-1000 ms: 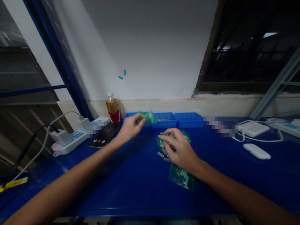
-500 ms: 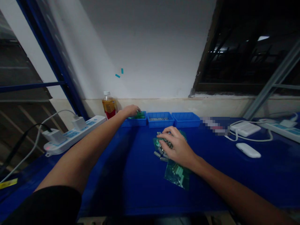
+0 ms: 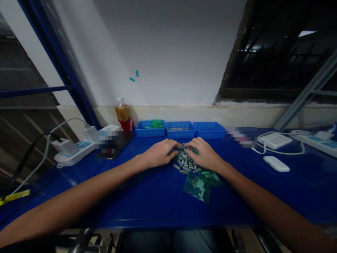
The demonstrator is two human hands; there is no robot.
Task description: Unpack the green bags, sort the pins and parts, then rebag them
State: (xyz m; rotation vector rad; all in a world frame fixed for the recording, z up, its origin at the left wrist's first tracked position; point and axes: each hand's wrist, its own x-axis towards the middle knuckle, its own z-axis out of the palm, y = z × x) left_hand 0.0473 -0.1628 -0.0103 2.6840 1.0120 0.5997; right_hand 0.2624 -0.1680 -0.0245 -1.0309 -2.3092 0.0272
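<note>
A pile of small silvery metal cylinders (image 3: 186, 162) lies on the blue table, with green plastic film partly under it. My left hand (image 3: 162, 153) is at the pile's upper left, thumb and fingers bent inward. Opposite it, my right hand (image 3: 204, 153) curls over the upper right of the pile. Both hands look closed, their fingertips nearly meeting; what they grip is too small to make out. Just below the pile lies a green clear bag (image 3: 198, 188) with pale and silvery pieces inside. Another green bag (image 3: 211, 177) lies beside it, under my right wrist.
Along the wall stand a blue bin (image 3: 150, 132) holding green bags, a middle blue bin (image 3: 181, 133) with metal pieces, and a right blue bin (image 3: 209, 130). A drink bottle (image 3: 123, 116), power strip (image 3: 76, 153) and blurred-out item are left; a white case (image 3: 276, 163) and cables are right.
My left hand has come back from the left bin to the pile, and a green bag now shows in that bin. My right hand stays over the pile, shifted slightly.
</note>
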